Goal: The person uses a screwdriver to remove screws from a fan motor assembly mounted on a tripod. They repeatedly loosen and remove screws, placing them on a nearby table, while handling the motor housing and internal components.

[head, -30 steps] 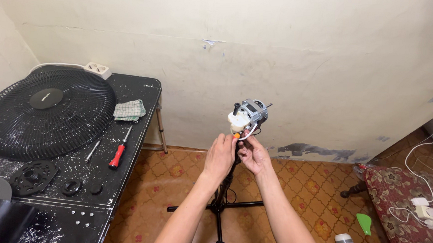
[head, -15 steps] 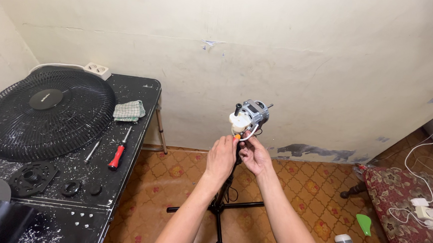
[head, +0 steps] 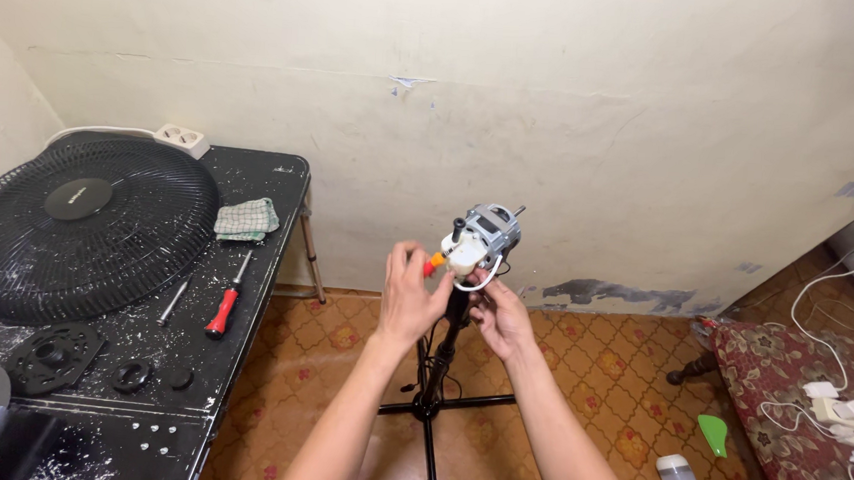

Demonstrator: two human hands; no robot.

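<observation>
A small grey and white metal fan motor sits on top of a thin black pole stand that rises from the orange patterned floor, in front of the cream wall. The motor looks hard and a bit heavy for its size, so it is best held by its solid body. The white looped wire under it looks thin and bendy and could pull loose, so it needs a soft touch. The tall pole might wobble if pushed.

The left hand reaches up with the arm almost straight, and its fingers are pinched narrow on a small orange and red part at the motor's side. The right hand comes up from below, palm turned up, with its fingers curled near the white wire and the pole. I cannot tell if they grip anything.

To the left is a black worktop speckled with white. On it lie a big round black fan grille, a green checked cloth, a red-handled screwdriver and a plain metal rod.
</observation>
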